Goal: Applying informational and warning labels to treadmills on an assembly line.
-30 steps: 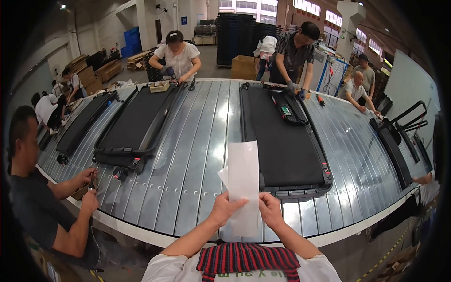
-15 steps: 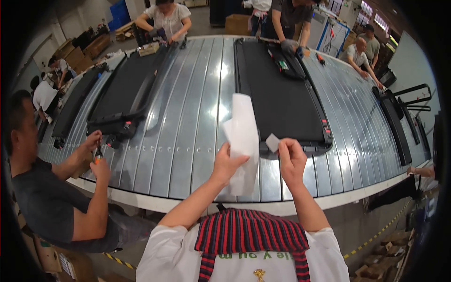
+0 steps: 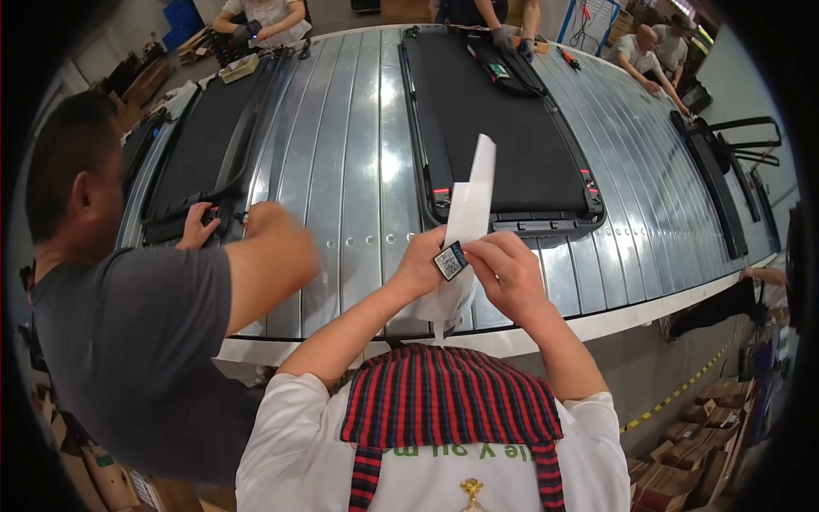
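Ribbed silver metal tabletop [image 3: 341,171] lies ahead; I record the left hand [image 3: 422,264] gripping a white paper strip [image 3: 471,212], the right hand [image 3: 510,271] pinching a small square black-and-white label [image 3: 448,262] over it, full separation unconfirmed.

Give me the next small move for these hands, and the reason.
Probably the right hand should draw the label clear of the paper: it has the label by one edge, in front of the paper, which the left hand holds.
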`<state>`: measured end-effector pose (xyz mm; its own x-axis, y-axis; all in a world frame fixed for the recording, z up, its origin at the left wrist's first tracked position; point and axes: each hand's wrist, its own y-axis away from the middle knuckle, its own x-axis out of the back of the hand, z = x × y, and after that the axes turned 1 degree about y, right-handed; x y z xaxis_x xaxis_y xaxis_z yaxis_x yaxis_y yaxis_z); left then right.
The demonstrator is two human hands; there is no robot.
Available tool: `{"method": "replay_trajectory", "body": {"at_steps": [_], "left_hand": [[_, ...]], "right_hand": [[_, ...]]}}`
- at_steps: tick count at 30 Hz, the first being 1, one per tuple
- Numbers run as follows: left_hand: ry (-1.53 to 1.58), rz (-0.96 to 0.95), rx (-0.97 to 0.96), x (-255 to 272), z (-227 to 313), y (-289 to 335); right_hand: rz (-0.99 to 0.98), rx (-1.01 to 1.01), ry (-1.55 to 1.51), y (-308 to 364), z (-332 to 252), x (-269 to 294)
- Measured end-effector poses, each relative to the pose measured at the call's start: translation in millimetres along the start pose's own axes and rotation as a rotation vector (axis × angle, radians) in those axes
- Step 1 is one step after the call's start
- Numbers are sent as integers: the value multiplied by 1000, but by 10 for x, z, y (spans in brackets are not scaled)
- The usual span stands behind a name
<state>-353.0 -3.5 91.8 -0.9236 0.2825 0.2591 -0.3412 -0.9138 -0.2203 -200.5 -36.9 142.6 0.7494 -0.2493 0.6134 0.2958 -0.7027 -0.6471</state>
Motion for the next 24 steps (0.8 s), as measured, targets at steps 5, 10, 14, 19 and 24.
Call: {"method": "replay_trajectory", "body": {"at_steps": [5,10,14,19,24], "left_hand": [[-166,-78,-13,31,49,-64],[-151,-66,-54,36,95,-102],[-154,-79,58,22,45,-76],[-470,-193,91,12,-206,-37],[-481,-273,-62,-101,-486,43]], "right_hand": [[-111,103,51,-89,63,-41],[-246,154,114,-171,121,-36],[-365,149,185,-169,169,0],[-398,51,27,-59,280,93],[-188,-310,-452,-139,561,339]]}}
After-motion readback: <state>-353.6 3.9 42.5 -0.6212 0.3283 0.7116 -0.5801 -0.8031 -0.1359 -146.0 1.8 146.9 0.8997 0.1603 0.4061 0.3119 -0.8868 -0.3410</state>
